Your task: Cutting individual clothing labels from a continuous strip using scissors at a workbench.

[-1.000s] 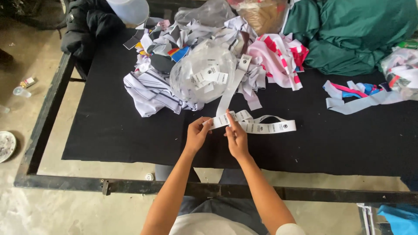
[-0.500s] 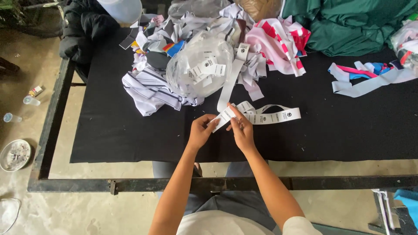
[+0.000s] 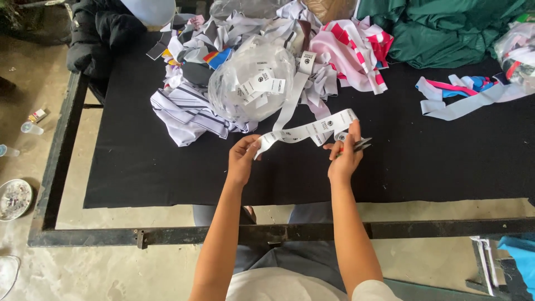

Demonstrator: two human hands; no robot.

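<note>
My left hand (image 3: 243, 159) pinches the near end of a long white label ribbon (image 3: 305, 131) printed with small dark marks. The ribbon stretches right to my right hand (image 3: 345, 158), which grips it together with a small pair of scissors (image 3: 356, 146). Further up, the ribbon runs back toward a clear plastic bag (image 3: 251, 83) holding cut white labels. Both hands hover just above the black cloth (image 3: 167, 167) covering the table.
Striped white fabric (image 3: 184, 114), pink-and-white striped cloth (image 3: 351, 53) and green fabric (image 3: 446, 30) are heaped at the table's far side. White and coloured strips (image 3: 462, 95) lie at right. The metal table frame (image 3: 278, 231) runs along the near edge. A dish (image 3: 14, 198) sits on the floor, left.
My hands have moved apart, drawing the ribbon out straight between them; before, they were close together over its looped end. The view has shifted slightly.
</note>
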